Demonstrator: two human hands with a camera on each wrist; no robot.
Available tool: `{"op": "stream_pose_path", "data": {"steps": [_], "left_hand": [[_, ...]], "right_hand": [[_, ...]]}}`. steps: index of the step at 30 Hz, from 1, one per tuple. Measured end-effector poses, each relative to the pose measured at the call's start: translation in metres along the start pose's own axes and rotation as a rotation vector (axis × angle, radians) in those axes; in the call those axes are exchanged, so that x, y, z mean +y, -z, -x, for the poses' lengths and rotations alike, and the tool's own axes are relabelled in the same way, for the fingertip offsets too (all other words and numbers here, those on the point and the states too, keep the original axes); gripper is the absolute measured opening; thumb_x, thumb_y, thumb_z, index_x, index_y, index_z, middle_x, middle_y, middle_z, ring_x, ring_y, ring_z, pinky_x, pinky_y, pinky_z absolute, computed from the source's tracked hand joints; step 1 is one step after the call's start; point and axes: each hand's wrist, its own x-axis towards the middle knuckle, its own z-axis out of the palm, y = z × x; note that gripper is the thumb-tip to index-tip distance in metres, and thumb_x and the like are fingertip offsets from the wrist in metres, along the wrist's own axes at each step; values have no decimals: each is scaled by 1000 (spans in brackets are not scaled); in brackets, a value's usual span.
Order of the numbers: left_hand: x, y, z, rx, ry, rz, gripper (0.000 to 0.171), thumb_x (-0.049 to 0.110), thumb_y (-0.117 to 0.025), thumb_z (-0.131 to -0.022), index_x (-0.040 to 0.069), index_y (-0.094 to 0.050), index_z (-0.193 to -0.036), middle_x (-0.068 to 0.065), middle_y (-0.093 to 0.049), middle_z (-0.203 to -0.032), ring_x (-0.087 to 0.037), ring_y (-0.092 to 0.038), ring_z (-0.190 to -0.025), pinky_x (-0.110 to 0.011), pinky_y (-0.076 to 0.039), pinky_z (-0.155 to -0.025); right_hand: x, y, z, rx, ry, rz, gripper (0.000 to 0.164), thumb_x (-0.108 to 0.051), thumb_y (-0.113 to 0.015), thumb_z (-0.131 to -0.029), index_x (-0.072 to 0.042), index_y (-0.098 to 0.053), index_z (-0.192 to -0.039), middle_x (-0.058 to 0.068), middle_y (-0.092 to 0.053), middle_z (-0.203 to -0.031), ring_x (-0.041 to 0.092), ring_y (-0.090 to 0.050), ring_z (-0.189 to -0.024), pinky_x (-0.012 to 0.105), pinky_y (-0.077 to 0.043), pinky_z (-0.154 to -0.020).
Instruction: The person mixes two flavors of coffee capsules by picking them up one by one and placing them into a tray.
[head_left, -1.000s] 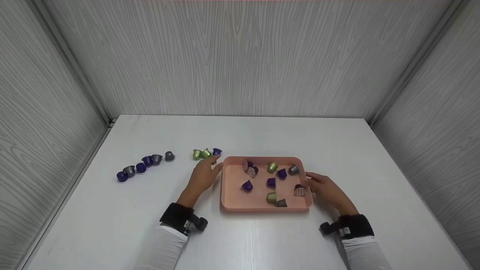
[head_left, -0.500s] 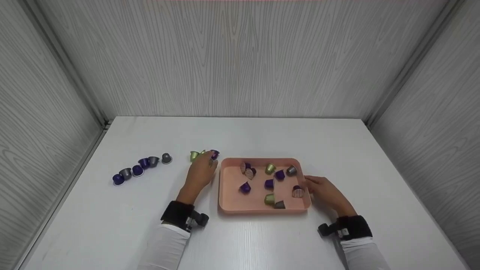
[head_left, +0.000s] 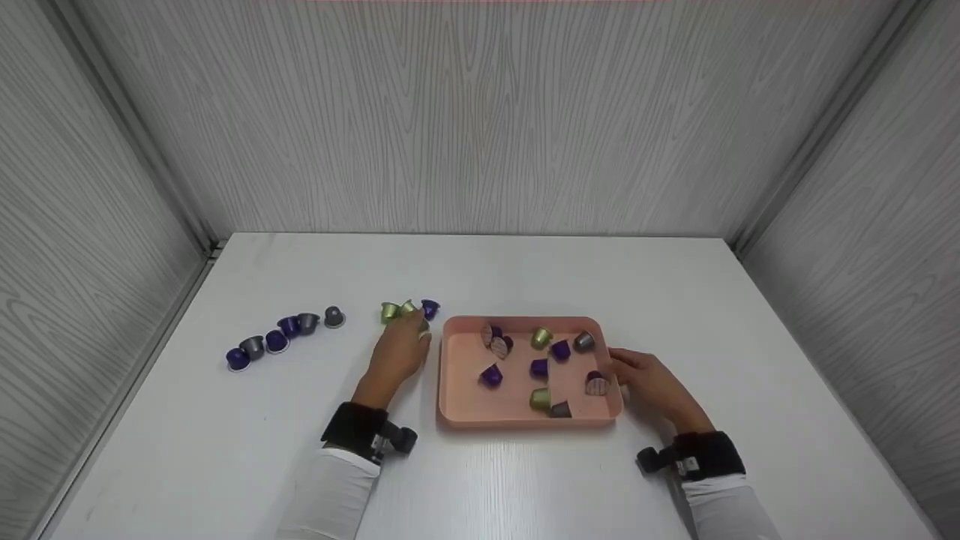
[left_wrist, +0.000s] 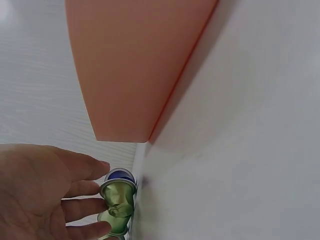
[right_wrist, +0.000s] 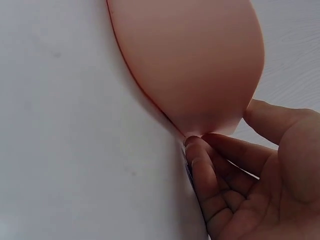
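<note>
In the head view my left hand [head_left: 399, 349] reaches over a small group of coffee capsules left of the pink tray [head_left: 480, 421]. Beside its fingertips are green capsules [head_left: 389, 313] and a purple capsule [head_left: 430, 308]; another green one is partly hidden by the hand. Seen from the left wrist, the fingers [left_wrist: 82, 209] are extended against a green capsule [left_wrist: 119, 196], without closing round it. My right hand [head_left: 652, 382] holds the tray's right end. In the right wrist view its thumb [right_wrist: 270, 120] is at the rim while curled fingers [right_wrist: 202, 172] lie at the lower edge.
Inside the tray lie several loose capsules, such as a purple one [head_left: 491, 376], a green one [head_left: 540, 399] and a grey one [head_left: 583, 342]. A slanting row of purple and grey capsules [head_left: 277, 342] stands on the white table [head_left: 225, 442] at left. Grey panels [head_left: 480, 120] enclose the table.
My left hand has moved from beside the tray to the purple capsule, then back slightly to the green capsules. The right hand stays on the tray. The head view has shifted slightly.
</note>
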Motion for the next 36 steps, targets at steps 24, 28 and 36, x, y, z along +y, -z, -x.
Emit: {"op": "stream_pose_path", "data": {"steps": [24, 28, 36], "left_hand": [[13, -4, 7, -46, 37, 18, 42, 25, -46, -103, 9, -50, -142, -16, -52, -141, -33, -48, -130, -48, -38, -108], [13, -3, 9, -30, 14, 9, 34, 21, -50, -102, 6, -57, -131, -14, -62, -126, -31, -57, -117, -45, -46, -99], [13, -3, 10, -18, -32, -42, 25, 20, -54, -100, 4, -61, -118, -12, -66, -105, -30, -64, -99, -45, -52, -86]], "right_hand": [[5, 0, -1, 4, -1, -31, 62, -54, -58, -94, -20, -51, -145, 7, -51, -144, 31, -50, -128, 58, -27, -112], [5, 0, -1, -4, 21, -74, 58, -49, -58, -96, -17, -52, -144, 7, -52, -143, 29, -52, -126, 55, -31, -111], [4, 0, 0, -14, 48, -102, 57, -45, -56, -98, -13, -50, -144, 10, -50, -144, 30, -48, -130, 52, -33, -110]]}}
